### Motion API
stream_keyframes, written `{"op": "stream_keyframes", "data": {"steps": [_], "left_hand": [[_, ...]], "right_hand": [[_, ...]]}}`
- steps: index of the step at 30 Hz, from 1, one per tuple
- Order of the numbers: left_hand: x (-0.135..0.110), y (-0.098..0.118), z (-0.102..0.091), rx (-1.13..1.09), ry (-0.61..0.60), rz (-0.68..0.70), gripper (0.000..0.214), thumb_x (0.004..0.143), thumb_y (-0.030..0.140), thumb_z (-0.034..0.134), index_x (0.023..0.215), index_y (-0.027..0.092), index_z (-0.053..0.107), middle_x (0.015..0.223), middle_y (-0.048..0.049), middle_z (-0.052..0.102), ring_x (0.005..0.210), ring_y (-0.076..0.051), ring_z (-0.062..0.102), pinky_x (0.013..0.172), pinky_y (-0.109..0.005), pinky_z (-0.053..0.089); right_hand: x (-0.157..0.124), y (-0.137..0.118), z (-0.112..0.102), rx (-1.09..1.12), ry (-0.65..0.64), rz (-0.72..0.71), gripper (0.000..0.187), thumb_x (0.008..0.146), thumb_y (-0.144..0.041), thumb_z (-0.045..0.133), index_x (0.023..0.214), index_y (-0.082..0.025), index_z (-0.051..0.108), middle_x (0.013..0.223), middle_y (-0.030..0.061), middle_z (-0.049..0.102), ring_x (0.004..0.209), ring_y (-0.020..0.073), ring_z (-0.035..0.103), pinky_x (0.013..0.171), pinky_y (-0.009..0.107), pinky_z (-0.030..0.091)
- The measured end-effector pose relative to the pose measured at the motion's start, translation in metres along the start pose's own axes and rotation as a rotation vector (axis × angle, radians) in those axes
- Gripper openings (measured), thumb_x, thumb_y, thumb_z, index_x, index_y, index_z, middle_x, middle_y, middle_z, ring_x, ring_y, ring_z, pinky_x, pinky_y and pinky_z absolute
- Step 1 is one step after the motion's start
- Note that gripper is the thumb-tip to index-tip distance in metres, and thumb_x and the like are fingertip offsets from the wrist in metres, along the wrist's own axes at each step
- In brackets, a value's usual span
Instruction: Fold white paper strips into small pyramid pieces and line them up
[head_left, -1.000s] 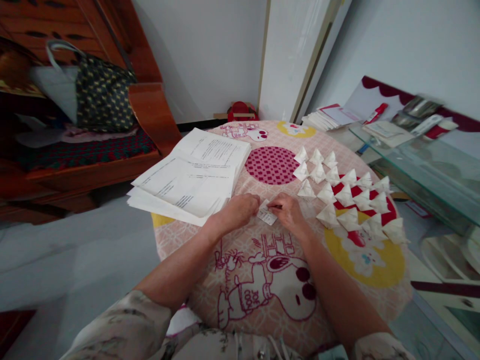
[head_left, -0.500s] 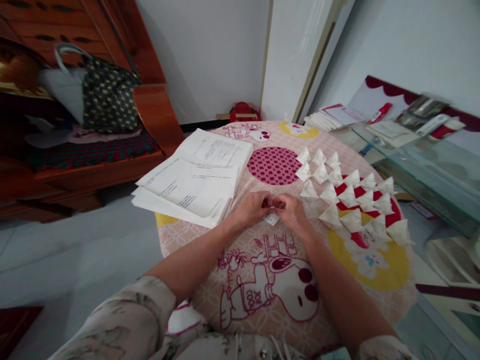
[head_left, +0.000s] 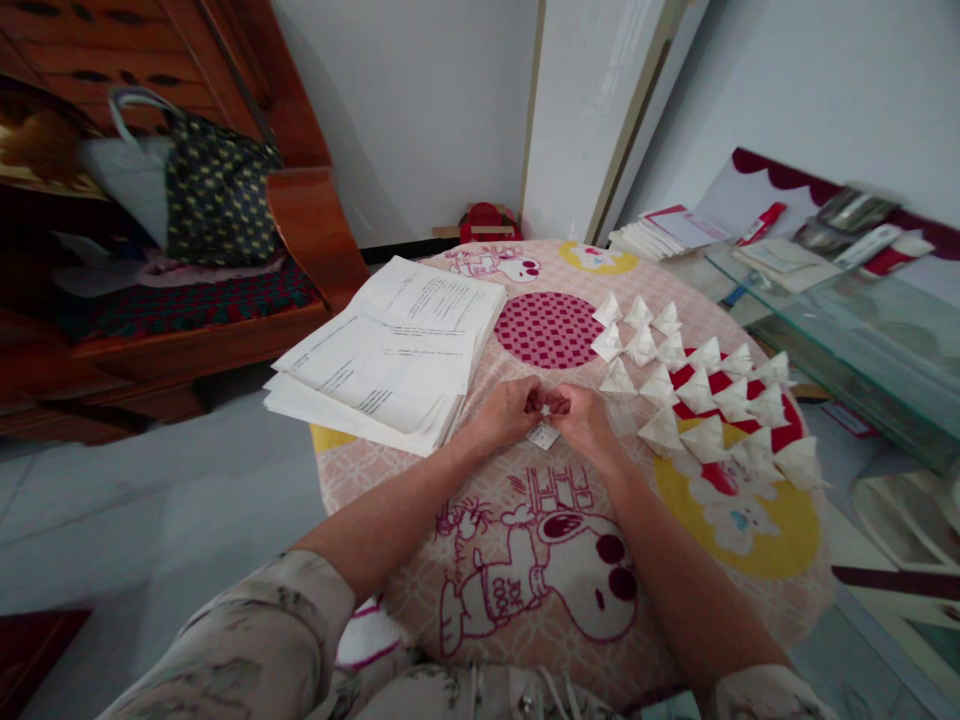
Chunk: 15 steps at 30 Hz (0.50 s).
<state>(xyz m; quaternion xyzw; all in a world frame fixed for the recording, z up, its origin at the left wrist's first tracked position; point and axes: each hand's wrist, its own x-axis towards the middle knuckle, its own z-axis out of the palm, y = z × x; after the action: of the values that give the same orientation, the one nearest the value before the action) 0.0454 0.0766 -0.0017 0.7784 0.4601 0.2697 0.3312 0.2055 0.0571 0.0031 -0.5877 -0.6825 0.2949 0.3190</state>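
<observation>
Both my hands meet over the middle of the round table, pinching a small folded piece of paper between them. My left hand is closed on its left side, and my right hand is closed on its right side. The fingers cover most of the paper; a printed white corner shows below them. To the right stand several folded white paper pieces with pointed tops, set out in rows. A stack of printed sheets lies left of my hands.
A patterned cloth with cartoon figures covers the table. Beyond its right edge is a glass shelf with papers and small items. At the left, a wooden bench carries a dark patterned bag. A white wall panel rises behind.
Almost nothing differs. Both hands stay together on the folded paper, with only a slight shift of the fingers.
</observation>
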Motion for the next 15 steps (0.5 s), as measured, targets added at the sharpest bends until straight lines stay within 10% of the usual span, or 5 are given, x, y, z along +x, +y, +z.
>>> {"op": "stream_keyframes", "data": {"steps": [15], "left_hand": [[0.001,0.0,0.0,0.092,-0.034,0.004,0.035,0.072,0.004,0.058,0.104,0.013,0.07,0.086,-0.0034,0.069,0.074,-0.013,0.062,0.07,-0.024,0.049]], "right_hand": [[-0.002,0.017,-0.019,-0.199,0.033,0.101,0.021,0.062,-0.002,0.059,0.071,-0.017,0.07,0.064,0.0009,0.067,0.061,0.0162,0.061,0.06,0.027,0.046]]}}
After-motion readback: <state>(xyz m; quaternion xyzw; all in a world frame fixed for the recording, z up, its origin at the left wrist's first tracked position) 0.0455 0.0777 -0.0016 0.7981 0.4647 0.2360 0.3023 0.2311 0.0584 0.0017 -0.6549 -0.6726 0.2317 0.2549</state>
